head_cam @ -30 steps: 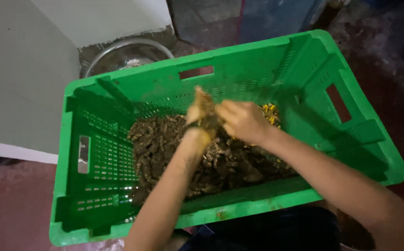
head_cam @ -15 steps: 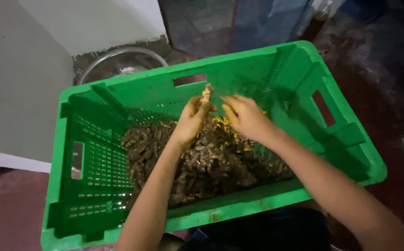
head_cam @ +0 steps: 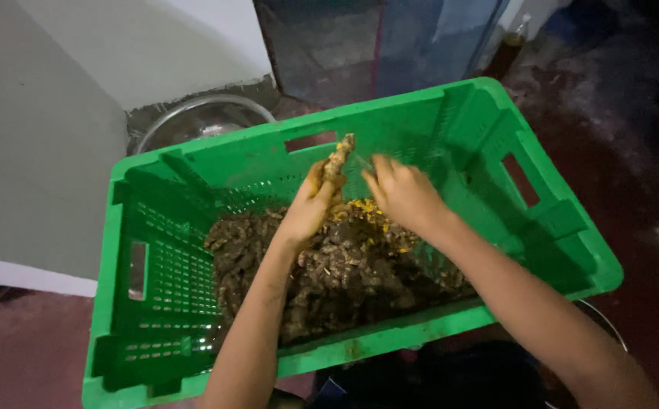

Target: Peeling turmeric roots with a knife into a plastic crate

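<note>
Left hand: (head_cam: 310, 206) is closing its fingers around a knobbly root piece (head_cam: 336, 161), holding it upright above the pile.
Right hand: (head_cam: 399, 193) is hovering just beside the root with fingers curled; whether they are pinching anything cannot be told.
Root pile: muddy brown roots (head_cam: 329, 273) with yellow scraps are lying along the near side of the green crate (head_cam: 496, 151).
Beyond the crate's far edge: a metal bowl (head_cam: 193, 121) is sitting on the floor.
</note>
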